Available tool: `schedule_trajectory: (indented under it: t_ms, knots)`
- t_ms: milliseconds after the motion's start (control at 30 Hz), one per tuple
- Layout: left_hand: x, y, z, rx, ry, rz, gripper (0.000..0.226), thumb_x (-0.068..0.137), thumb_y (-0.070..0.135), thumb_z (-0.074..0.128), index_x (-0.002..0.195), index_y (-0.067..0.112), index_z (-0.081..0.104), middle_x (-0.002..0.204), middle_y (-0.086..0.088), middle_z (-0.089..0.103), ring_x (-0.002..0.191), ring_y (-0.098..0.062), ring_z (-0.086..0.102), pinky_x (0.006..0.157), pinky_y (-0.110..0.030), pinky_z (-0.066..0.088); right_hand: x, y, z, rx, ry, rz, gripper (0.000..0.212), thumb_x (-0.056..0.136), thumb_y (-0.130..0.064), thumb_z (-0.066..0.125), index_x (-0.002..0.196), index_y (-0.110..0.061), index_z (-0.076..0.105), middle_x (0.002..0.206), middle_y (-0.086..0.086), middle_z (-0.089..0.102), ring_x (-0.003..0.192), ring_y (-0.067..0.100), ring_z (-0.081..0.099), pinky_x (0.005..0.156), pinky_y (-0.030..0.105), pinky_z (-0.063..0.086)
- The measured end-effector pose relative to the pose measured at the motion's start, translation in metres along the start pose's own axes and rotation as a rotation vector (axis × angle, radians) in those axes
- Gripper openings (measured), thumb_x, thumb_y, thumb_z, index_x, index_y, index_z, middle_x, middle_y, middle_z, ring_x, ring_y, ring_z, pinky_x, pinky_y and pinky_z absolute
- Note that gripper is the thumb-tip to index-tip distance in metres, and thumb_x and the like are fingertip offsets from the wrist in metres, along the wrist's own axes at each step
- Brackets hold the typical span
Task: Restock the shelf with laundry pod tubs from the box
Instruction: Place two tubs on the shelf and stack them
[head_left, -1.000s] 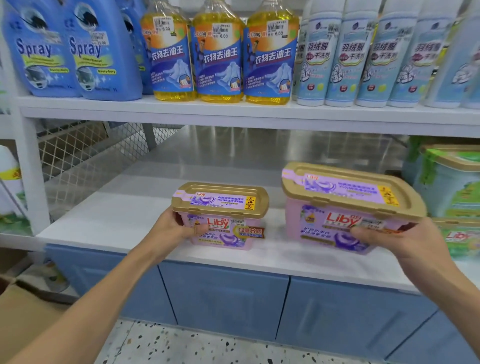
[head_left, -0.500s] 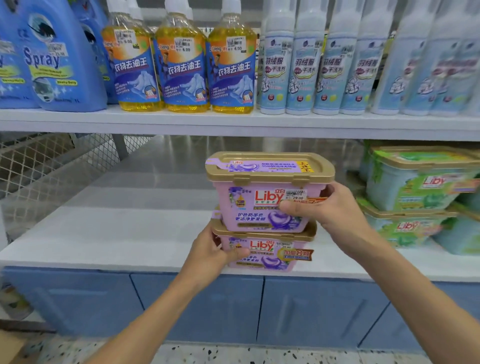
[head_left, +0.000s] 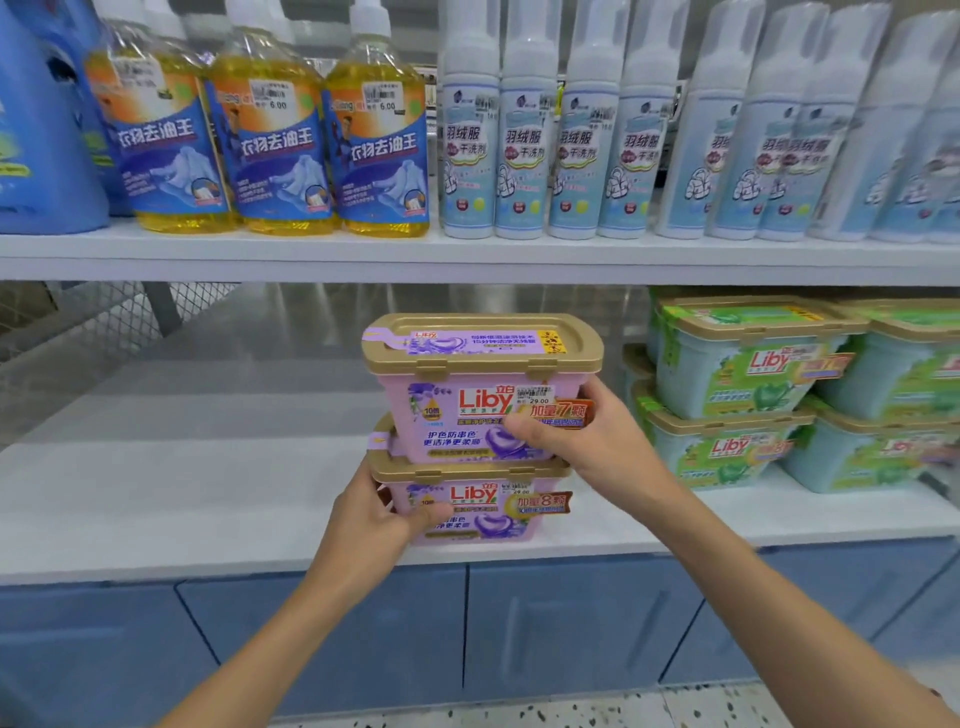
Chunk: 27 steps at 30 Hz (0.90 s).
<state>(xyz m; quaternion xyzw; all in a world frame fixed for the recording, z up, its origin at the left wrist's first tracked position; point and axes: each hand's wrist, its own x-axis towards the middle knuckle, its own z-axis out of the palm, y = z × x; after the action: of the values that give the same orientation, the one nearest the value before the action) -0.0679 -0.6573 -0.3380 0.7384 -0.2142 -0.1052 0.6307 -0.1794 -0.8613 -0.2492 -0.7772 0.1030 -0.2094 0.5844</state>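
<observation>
Stacked at the shelf's (head_left: 156, 499) front edge, green tubs (head_left: 737, 374) at 3 o'clock. Fingers of the right hand (head_left: 587, 441) clamp the upper purple Liby tub (head_left: 467, 405) at its right end; those of the left hand (head_left: 374, 525) wrap the lower tub (head_left: 498, 512). Stiff, glossy, probably hefty: best gripped by the ends, under the lid rims.

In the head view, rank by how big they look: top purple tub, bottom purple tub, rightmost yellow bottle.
Largest: top purple tub.
Then rightmost yellow bottle and bottom purple tub, about alike; that tub is partly hidden by the top one and the left hand, so unranked.
</observation>
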Motion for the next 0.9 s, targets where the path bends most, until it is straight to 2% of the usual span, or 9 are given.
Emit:
schedule_trajectory:
  t_ms: [100, 167, 267, 400, 533, 667, 767, 900]
  knots:
    - [0.003, 0.001, 0.011, -0.004, -0.001, 0.023, 0.055, 0.076, 0.01, 0.088, 0.119, 0.03, 0.061, 0.108, 0.02, 0.075, 0.103, 0.001, 0.069, 0.086, -0.027, 0.055, -0.009, 0.028, -0.005, 0.006, 0.04, 0.037, 0.075, 0.063, -0.042, 0.091, 0.127, -0.032, 0.054, 0.112, -0.019, 0.073, 0.103, -0.001, 0.069, 0.087, 0.025, 0.056]
    - [0.007, 0.003, 0.018, 0.006, -0.015, 0.029, 0.054, 0.077, 0.01, 0.087, 0.12, 0.03, 0.06, 0.108, 0.022, 0.075, 0.101, 0.004, 0.069, 0.084, -0.022, 0.054, -0.016, 0.052, -0.008, -0.001, 0.042, 0.068, 0.082, 0.062, -0.035, 0.095, 0.131, -0.032, 0.051, 0.118, -0.016, 0.071, 0.109, 0.002, 0.067, 0.092, 0.029, 0.056]
    - [0.015, 0.009, 0.034, 0.033, -0.052, 0.031, 0.055, 0.078, 0.01, 0.086, 0.121, 0.03, 0.059, 0.109, 0.019, 0.076, 0.101, 0.003, 0.069, 0.085, -0.025, 0.056, -0.023, 0.082, -0.009, -0.041, 0.091, 0.081, 0.065, 0.072, -0.029, 0.089, 0.127, -0.03, 0.055, 0.116, -0.011, 0.072, 0.107, 0.005, 0.068, 0.095, 0.035, 0.055]
    - [0.023, 0.013, 0.06, 0.029, -0.063, 0.057, 0.056, 0.08, 0.012, 0.085, 0.126, 0.028, 0.057, 0.112, 0.016, 0.074, 0.098, 0.008, 0.069, 0.071, -0.011, 0.055, -0.017, 0.093, -0.017, -0.046, 0.205, 0.061, 0.044, 0.084, -0.023, 0.08, 0.123, -0.028, 0.058, 0.108, -0.016, 0.074, 0.095, -0.005, 0.069, 0.084, 0.02, 0.053]
    - [0.038, 0.013, 0.076, 0.019, -0.047, 0.072, 0.057, 0.082, 0.012, 0.084, 0.127, 0.031, 0.056, 0.112, 0.019, 0.073, 0.095, 0.011, 0.068, 0.067, -0.009, 0.055, 0.003, 0.103, -0.027, -0.061, 0.223, 0.065, 0.047, 0.085, -0.031, 0.079, 0.127, -0.03, 0.057, 0.115, -0.015, 0.073, 0.106, 0.006, 0.069, 0.097, 0.041, 0.054]
    - [0.056, 0.011, 0.083, 0.024, -0.067, 0.079, 0.056, 0.084, 0.01, 0.082, 0.128, 0.03, 0.054, 0.113, 0.02, 0.07, 0.093, 0.016, 0.066, 0.065, -0.005, 0.052, 0.02, 0.111, -0.028, -0.069, 0.259, 0.076, 0.046, 0.086, -0.03, 0.077, 0.127, -0.029, 0.057, 0.117, -0.014, 0.072, 0.107, 0.006, 0.068, 0.098, 0.041, 0.054]
    - [0.07, 0.008, 0.086, 0.018, -0.061, 0.074, 0.057, 0.084, 0.01, 0.081, 0.129, 0.031, 0.054, 0.115, 0.019, 0.07, 0.096, 0.014, 0.066, 0.071, -0.01, 0.055, 0.034, 0.116, -0.028, -0.087, 0.263, 0.085, 0.045, 0.088, -0.029, 0.075, 0.128, -0.026, 0.056, 0.117, -0.012, 0.072, 0.105, 0.006, 0.069, 0.097, 0.038, 0.055]
    - [0.092, 0.003, 0.091, 0.002, -0.033, 0.069, 0.059, 0.083, 0.01, 0.083, 0.13, 0.03, 0.054, 0.118, 0.017, 0.071, 0.106, 0.001, 0.068, 0.092, -0.032, 0.057, 0.056, 0.118, -0.029, -0.067, 0.281, 0.097, 0.046, 0.089, -0.023, 0.074, 0.131, -0.021, 0.056, 0.119, -0.007, 0.071, 0.108, 0.012, 0.068, 0.086, 0.023, 0.052]
